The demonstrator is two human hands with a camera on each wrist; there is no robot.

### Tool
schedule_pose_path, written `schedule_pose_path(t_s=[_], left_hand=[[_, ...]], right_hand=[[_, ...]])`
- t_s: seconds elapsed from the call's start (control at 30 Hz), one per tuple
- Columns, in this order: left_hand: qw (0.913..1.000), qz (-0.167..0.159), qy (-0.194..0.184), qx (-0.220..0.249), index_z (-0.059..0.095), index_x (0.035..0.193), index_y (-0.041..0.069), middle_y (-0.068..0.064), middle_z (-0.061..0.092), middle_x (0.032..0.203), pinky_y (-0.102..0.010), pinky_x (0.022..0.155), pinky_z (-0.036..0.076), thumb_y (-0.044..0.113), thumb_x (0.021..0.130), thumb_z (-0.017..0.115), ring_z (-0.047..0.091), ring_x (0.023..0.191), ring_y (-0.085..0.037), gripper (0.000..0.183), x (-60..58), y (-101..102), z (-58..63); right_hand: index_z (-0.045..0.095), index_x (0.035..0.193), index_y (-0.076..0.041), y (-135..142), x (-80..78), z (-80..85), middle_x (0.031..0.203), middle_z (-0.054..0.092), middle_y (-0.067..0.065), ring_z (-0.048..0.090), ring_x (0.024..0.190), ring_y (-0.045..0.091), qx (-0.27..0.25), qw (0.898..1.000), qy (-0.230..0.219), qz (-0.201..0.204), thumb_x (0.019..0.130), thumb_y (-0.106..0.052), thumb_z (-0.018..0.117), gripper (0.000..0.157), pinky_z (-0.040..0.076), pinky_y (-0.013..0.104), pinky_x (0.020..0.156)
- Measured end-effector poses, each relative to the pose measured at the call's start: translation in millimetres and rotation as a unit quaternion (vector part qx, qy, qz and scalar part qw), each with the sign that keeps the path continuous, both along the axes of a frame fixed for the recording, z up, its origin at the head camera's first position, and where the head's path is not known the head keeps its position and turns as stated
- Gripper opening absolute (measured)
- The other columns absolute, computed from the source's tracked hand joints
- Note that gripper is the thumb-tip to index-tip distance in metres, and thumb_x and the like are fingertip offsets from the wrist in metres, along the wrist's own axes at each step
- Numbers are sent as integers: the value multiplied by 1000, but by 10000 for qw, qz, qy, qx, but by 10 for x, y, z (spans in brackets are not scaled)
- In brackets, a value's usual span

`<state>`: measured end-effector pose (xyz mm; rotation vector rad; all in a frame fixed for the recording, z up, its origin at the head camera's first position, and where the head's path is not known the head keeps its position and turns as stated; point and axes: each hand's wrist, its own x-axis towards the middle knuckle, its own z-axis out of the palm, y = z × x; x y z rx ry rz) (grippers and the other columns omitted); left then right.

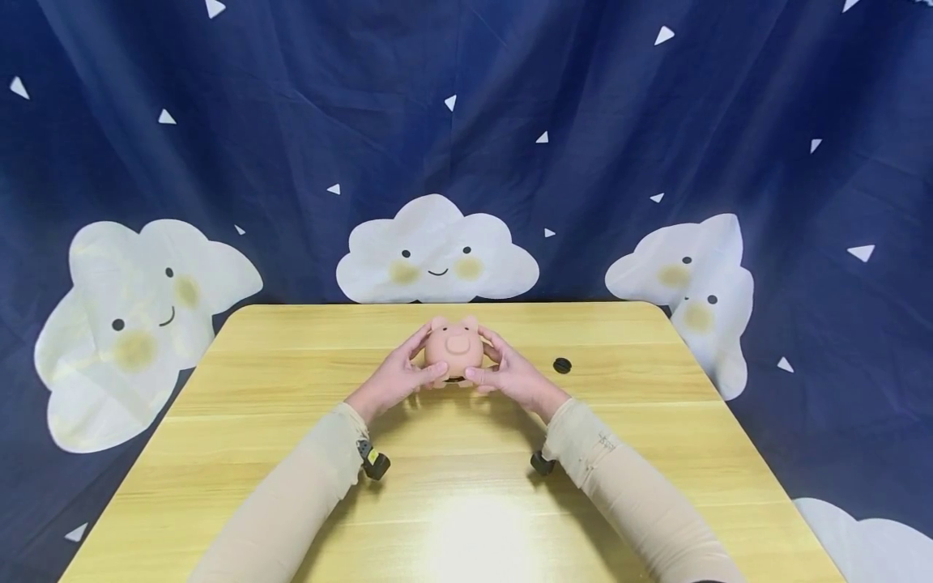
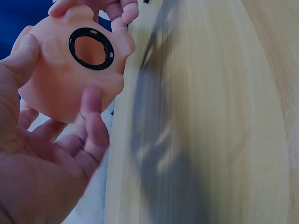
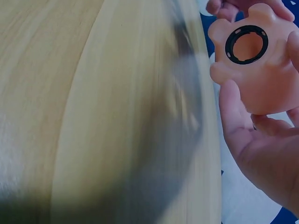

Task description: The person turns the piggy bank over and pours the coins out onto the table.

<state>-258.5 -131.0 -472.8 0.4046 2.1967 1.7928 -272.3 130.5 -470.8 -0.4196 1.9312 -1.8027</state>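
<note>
Between both hands a pink piggy bank [image 1: 455, 350] is held above the table, its snout facing the head camera. My left hand [image 1: 397, 374] grips its left side, thumb in front and fingers behind. On the opposite side my right hand [image 1: 521, 379] grips it the same way. Both wrist views show the underside, where a black ring [image 2: 91, 48] surrounds an open round hole. Short stubby feet stand around that ring [image 3: 246, 45]. A small black round cap [image 1: 562, 365] lies on the table, just right of the right hand.
The light wood table [image 1: 466, 453] has a bright glare spot near its front. Behind it hangs a dark blue curtain [image 1: 466, 105] with white clouds, close to the table's far edge. A small black device is strapped at each wrist.
</note>
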Motion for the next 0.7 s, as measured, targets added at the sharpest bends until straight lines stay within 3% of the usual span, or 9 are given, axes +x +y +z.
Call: schedule_pose_path(t_s=[0.17, 0.3, 0.4, 0.57, 0.7], left_hand=[[9990, -23, -10, 440, 14, 173, 28, -5, 20, 180, -37, 84, 67, 20, 103, 73, 77, 103, -43, 93, -3, 11, -31], [9968, 13, -145, 790, 14, 173, 27, -4, 14, 182, -49, 93, 66, 11, 103, 71, 71, 109, -55, 92, 17, 58, -45], [9953, 64, -161, 949, 16, 173, 26, -2, 10, 182, -55, 97, 64, 8, 103, 70, 73, 112, -49, 90, 33, 83, -48], [9953, 204, -97, 940, 29, 171, 25, -4, 17, 181, -47, 90, 68, 16, 105, 70, 73, 115, -33, 78, 49, 90, -40], [9957, 271, -96, 882, 40, 166, 26, -7, 31, 176, -47, 88, 68, 22, 105, 71, 70, 118, -32, 68, 47, 104, -42]], right_hand=[[18, 172, -29, -2, -29, -3, 176, 33, 7, 67, 123, 49, 181, 9992, 362, 29, 102, -13, 74, 92, 60, 46, 92], [19, 172, -27, 1, -44, -16, 176, 32, 6, 68, 114, 47, 296, 9980, 554, 27, 101, -12, 75, 91, 58, 38, 85], [20, 172, -26, 1, -39, -14, 177, 30, 6, 73, 109, 39, 227, 9980, 586, 65, 102, -10, 73, 89, 62, 41, 88], [29, 170, -29, -7, -13, 7, 177, 31, 5, 73, 115, 30, 115, 9987, 487, 31, 104, -13, 71, 79, 63, 53, 100], [37, 167, -30, -32, 7, 35, 174, 36, 4, 64, 131, 31, 183, 9984, 536, -22, 105, -20, 71, 71, 64, 43, 98]])
